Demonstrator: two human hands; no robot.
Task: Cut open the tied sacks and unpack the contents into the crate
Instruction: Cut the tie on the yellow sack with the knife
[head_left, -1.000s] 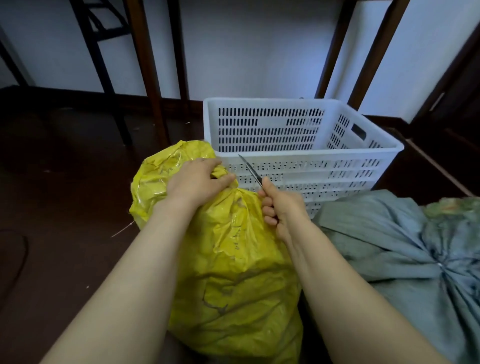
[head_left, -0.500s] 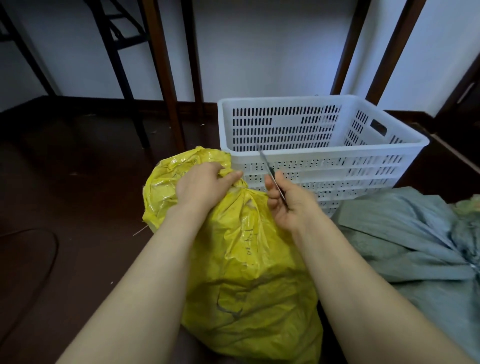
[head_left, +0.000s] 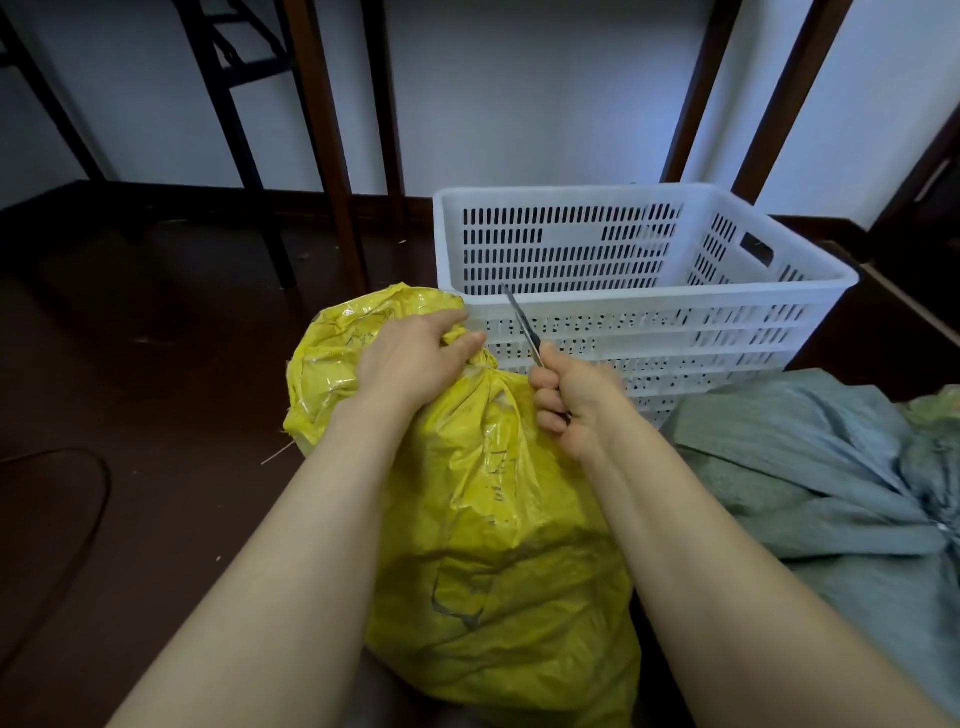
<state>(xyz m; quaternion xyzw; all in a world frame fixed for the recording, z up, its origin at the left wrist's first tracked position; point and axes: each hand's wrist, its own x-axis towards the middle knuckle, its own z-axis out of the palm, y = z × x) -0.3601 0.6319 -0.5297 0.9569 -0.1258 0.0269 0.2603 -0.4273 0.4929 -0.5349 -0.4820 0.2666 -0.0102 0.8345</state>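
The white crate (head_left: 675, 300) stood on the dark floor just behind our yellow sack (head_left: 498, 545), and a grey sack (head_left: 810, 493) lay knotted at our right. Our left hand (head_left: 410, 358) gripped the yellow sack's bunched top, fingers curled into the plastic. Our right hand (head_left: 576, 400) was fisted round a thin blade (head_left: 522, 325), possibly closed scissors, pointing up beside the tied neck (head_left: 485, 366). We judged our left thumb near enough that a slip off taut plastic could nick it, or a deep cut could slash the contents.
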